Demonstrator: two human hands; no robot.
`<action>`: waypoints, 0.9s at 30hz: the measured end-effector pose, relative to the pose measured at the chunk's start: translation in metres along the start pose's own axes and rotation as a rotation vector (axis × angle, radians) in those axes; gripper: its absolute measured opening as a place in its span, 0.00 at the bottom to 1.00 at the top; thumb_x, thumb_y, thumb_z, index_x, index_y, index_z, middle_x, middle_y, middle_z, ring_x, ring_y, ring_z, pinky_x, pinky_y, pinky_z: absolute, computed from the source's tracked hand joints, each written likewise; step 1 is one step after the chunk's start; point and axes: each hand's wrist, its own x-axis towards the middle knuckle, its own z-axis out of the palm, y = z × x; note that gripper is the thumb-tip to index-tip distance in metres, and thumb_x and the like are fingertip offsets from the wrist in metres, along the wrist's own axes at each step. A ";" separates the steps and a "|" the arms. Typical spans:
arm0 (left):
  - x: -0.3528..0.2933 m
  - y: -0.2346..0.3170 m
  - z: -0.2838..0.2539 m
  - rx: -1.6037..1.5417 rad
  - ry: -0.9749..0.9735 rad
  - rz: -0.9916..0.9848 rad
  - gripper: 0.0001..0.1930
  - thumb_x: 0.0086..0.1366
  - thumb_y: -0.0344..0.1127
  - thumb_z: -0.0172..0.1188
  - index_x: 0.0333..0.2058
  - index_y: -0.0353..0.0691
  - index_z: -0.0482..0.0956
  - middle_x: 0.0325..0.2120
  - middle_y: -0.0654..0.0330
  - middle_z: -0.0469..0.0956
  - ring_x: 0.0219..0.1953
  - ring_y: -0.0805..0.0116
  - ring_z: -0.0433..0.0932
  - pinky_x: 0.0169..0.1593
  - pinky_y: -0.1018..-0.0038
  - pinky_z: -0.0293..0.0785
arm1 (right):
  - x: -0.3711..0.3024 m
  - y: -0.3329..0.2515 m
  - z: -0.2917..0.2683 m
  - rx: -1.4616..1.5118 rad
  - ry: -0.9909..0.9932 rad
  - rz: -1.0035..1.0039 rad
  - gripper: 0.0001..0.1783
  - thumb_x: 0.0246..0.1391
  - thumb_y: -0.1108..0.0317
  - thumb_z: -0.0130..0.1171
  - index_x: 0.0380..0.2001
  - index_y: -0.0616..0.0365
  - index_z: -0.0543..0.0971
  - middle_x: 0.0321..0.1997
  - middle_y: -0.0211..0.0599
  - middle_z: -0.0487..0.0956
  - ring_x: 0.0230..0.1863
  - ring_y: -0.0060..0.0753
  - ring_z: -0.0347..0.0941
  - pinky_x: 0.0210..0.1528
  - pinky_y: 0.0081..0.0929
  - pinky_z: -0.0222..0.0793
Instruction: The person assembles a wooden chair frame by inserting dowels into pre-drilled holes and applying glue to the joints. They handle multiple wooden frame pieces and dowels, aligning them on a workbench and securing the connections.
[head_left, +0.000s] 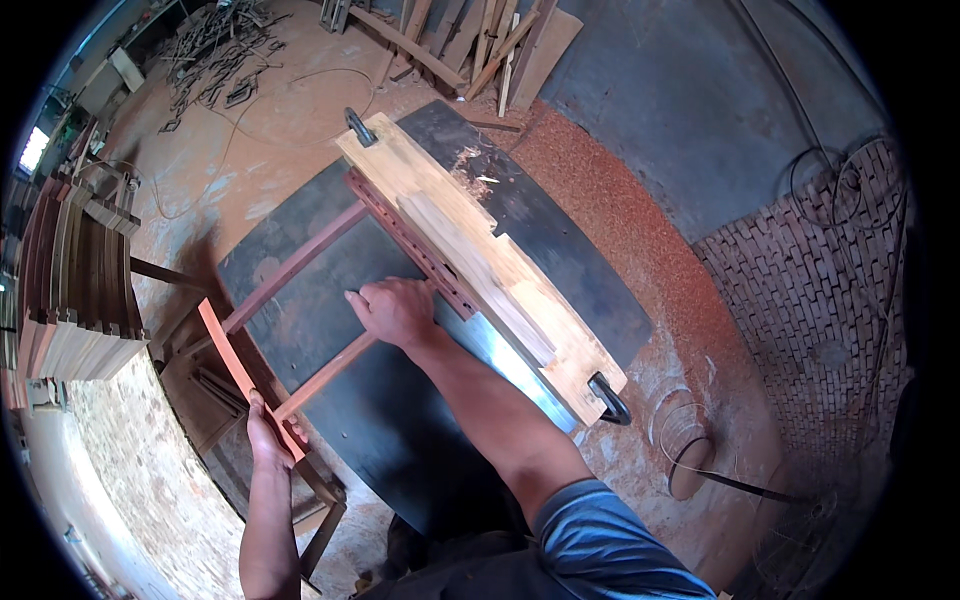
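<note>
A reddish wooden frame lies across the dark worktable (380,440). Its left side piece (236,362) overhangs the table's left edge, and my left hand (266,430) is closed around that piece near its lower end. My right hand (396,310) is closed over the lower crosspiece (335,372), close to where it meets the slotted right side piece (412,243). The upper crosspiece (295,268) also spans between the two side pieces. The slotted piece lies along a pale wooden board (480,250); my right hand hides part of that lower joint.
Two dark clamps, one at the far end (358,127) and one at the near end (609,398), sit on the pale board. Stacked wooden parts (85,280) stand at left. Planks (480,50) lean at the back. Sawdust (600,200) and a brick-like stack (820,280) lie right.
</note>
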 end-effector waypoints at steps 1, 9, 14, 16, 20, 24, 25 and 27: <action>0.003 0.002 0.000 0.004 0.005 0.004 0.32 0.65 0.71 0.43 0.28 0.44 0.71 0.14 0.62 0.68 0.14 0.65 0.69 0.19 0.67 0.67 | 0.002 0.002 0.003 0.007 0.004 -0.002 0.21 0.49 0.55 0.65 0.10 0.51 0.74 0.13 0.37 0.75 0.17 0.42 0.74 0.19 0.44 0.64; 0.016 0.020 0.003 -0.003 0.018 -0.005 0.32 0.66 0.70 0.42 0.29 0.43 0.71 0.14 0.62 0.68 0.14 0.65 0.69 0.19 0.67 0.67 | 0.021 -0.001 0.014 0.004 -0.140 0.090 0.20 0.53 0.54 0.61 0.13 0.52 0.77 0.17 0.40 0.78 0.24 0.45 0.77 0.29 0.46 0.70; 0.023 0.027 0.002 -0.011 0.020 0.006 0.32 0.66 0.71 0.42 0.29 0.43 0.72 0.14 0.62 0.68 0.14 0.65 0.69 0.19 0.67 0.67 | 0.030 -0.004 0.020 -0.031 -0.154 0.102 0.20 0.53 0.53 0.61 0.13 0.52 0.77 0.18 0.39 0.78 0.24 0.45 0.77 0.29 0.46 0.69; 0.026 0.031 0.001 -0.013 0.014 0.012 0.32 0.66 0.71 0.42 0.29 0.44 0.72 0.14 0.62 0.68 0.14 0.65 0.69 0.19 0.67 0.67 | 0.032 -0.003 0.026 -0.023 -0.138 0.095 0.20 0.53 0.53 0.61 0.13 0.52 0.77 0.18 0.39 0.78 0.24 0.46 0.77 0.28 0.47 0.68; 0.032 0.037 0.001 -0.008 0.019 0.007 0.33 0.66 0.71 0.42 0.27 0.43 0.72 0.14 0.62 0.68 0.14 0.65 0.68 0.19 0.67 0.66 | 0.038 -0.001 0.034 0.004 -0.130 0.099 0.20 0.52 0.53 0.61 0.13 0.52 0.76 0.17 0.39 0.78 0.23 0.47 0.76 0.27 0.47 0.67; 0.044 0.045 0.000 -0.008 -0.017 0.028 0.34 0.66 0.71 0.41 0.27 0.42 0.72 0.13 0.62 0.68 0.14 0.64 0.68 0.19 0.67 0.66 | 0.045 0.000 0.042 -0.011 -0.101 0.075 0.21 0.51 0.52 0.62 0.12 0.52 0.76 0.18 0.39 0.78 0.23 0.47 0.76 0.27 0.47 0.67; 0.046 0.047 -0.001 -0.012 -0.040 0.026 0.33 0.66 0.70 0.41 0.28 0.42 0.71 0.14 0.61 0.67 0.14 0.64 0.68 0.19 0.66 0.66 | 0.047 0.001 0.043 -0.020 -0.089 0.068 0.21 0.51 0.51 0.62 0.13 0.52 0.77 0.18 0.39 0.78 0.23 0.46 0.76 0.28 0.47 0.68; 0.051 0.054 -0.003 -0.025 -0.088 0.034 0.32 0.67 0.70 0.41 0.31 0.41 0.70 0.15 0.61 0.67 0.14 0.64 0.68 0.19 0.65 0.66 | 0.056 -0.006 0.044 -0.032 -0.127 0.089 0.21 0.50 0.50 0.62 0.12 0.52 0.77 0.18 0.39 0.78 0.25 0.46 0.77 0.30 0.47 0.68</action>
